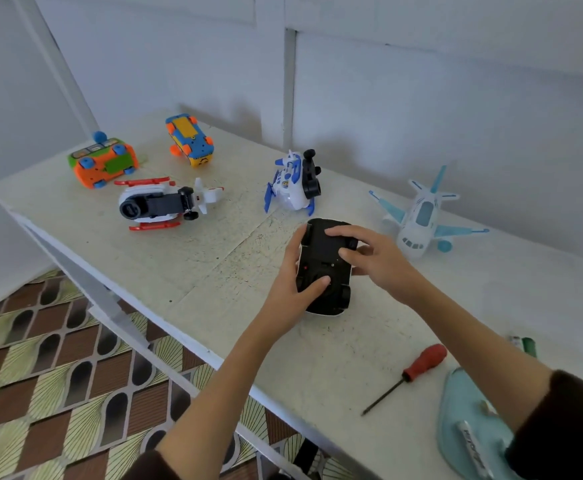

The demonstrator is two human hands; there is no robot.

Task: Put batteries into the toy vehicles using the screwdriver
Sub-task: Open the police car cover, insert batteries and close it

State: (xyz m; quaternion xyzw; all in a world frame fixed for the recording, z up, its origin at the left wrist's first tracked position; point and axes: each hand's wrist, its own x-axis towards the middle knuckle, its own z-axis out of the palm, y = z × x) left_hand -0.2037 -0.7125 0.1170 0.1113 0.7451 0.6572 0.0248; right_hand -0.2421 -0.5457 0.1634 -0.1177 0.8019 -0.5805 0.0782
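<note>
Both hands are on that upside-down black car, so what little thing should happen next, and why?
Probably the right hand should let go and pick up the screwdriver. The car lies underside up, held by the left hand, its bottom looks closed, and the screwdriver lies untouched on the table near the right arm.

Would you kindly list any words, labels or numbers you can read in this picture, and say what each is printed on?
No text here reads clearly.
Pale strip on the teal thing at the lower right: dark lettering, too blurred to read.
Blue-and-white helicopter: small badge on its side, too small to read.
Green-and-white thing behind the right forearm: mostly hidden, nothing legible.
</note>
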